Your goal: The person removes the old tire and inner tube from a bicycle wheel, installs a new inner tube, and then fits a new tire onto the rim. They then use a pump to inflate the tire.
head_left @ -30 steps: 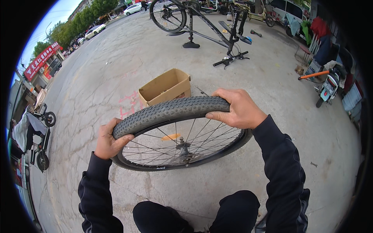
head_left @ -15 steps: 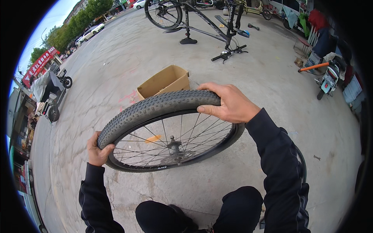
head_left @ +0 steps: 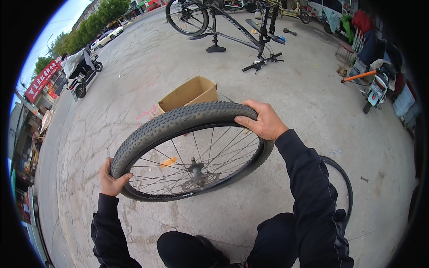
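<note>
Between my hands a black bicycle wheel (head_left: 165, 123) with a knobby tyre is held tilted over the concrete, its spokes, hub and disc rotor showing. My left hand (head_left: 113, 178) grips the tyre at its left side, thumb on the inner edge by the rim. At the upper right of the wheel my right hand (head_left: 264, 119) is closed round the tyre, thumb pressed on the sidewall. Fingers of both hands are partly hidden behind the tyre. An open cardboard box (head_left: 192, 92) stands just beyond the wheel.
An upside-down bicycle (head_left: 237, 27) stands farther off. Right of my knees lie a black tube-like loop (head_left: 347, 183), partly behind my sleeve, and a wrench (head_left: 335, 152). A scooter (head_left: 376, 93) is parked at right. A three-wheeled vehicle (head_left: 81, 73) is on the road at left.
The wheel has turned slightly and shifted a little left at its right side, with my right hand lower and farther round. More of the black loop shows. The road vehicle has moved up the road.
</note>
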`<state>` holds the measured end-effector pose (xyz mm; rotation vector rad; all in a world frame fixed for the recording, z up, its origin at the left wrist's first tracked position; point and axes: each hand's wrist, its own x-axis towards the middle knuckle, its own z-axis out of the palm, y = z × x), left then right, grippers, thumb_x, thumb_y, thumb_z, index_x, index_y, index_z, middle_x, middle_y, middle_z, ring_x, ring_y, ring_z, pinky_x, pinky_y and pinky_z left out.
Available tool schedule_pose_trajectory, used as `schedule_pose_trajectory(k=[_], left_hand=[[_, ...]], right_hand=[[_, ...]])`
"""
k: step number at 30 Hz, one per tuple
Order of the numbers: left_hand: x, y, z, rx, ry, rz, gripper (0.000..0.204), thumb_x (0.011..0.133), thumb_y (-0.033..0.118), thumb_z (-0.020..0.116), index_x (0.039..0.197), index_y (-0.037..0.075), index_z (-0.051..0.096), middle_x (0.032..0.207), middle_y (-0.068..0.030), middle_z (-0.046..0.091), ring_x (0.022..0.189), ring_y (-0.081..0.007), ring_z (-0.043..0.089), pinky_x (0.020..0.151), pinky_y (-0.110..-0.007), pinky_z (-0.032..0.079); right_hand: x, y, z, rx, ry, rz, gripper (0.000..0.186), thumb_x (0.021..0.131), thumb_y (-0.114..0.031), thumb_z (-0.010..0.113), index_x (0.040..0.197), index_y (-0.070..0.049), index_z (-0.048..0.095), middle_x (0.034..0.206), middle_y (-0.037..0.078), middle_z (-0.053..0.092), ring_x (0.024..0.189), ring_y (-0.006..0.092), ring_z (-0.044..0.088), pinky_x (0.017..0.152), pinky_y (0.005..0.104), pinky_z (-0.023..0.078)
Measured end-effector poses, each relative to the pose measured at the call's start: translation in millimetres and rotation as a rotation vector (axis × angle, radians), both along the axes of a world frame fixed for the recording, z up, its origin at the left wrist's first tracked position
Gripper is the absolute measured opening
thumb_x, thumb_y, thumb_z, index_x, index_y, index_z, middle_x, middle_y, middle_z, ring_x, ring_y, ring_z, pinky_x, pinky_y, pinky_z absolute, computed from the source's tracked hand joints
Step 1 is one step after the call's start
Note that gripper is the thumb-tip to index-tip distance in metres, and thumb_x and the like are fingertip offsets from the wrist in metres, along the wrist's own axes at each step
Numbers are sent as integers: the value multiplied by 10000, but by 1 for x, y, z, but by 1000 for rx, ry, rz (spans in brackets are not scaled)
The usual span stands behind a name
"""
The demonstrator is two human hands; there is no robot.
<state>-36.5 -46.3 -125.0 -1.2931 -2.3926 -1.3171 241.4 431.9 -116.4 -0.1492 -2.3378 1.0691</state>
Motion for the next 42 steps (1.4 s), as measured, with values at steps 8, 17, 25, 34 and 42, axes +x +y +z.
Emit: schedule_pose_trajectory(k=[8,17,25,34,42], left_hand=[[2,-21,-55,215,-123,55,595,745,318,996,1104,-2,646,961,-38,713,870,-137,656,823,-289,534],[68,76,-98,266,-482,-290,913,786,463,952,1422,-59,559,1243,-119,703,1137,-201,658,1023,-351,507],[79,166,77,-146,8,-482,660,879,462,873,1247,-45,665,944,-160,722,892,-234,693,846,-358,552],[73,177,77,-40,121,-438,577,866,372,901,1221,-19,669,865,-148,728,780,-222,712,749,-365,568],[78,189,78,-99,118,-301,441,876,285,897,1118,-8,673,763,-136,694,656,-198,671,669,-342,540]], right_hand=[[29,-33,94,298,-62,1,430,915,-426,830,1028,-24,730,749,148,718,673,309,705,661,417,543],[-3,-103,135,837,-239,124,429,842,-416,852,871,-7,729,766,180,733,806,370,750,742,456,602],[-39,-121,121,854,-227,214,464,880,-457,808,967,-18,684,816,173,739,774,369,746,697,449,592],[19,-35,85,751,-14,-115,612,861,-531,842,1233,-75,674,976,121,732,853,327,719,750,421,571],[0,-26,94,719,-34,-72,477,878,-532,829,1011,-89,711,775,92,704,644,321,667,588,439,493]])
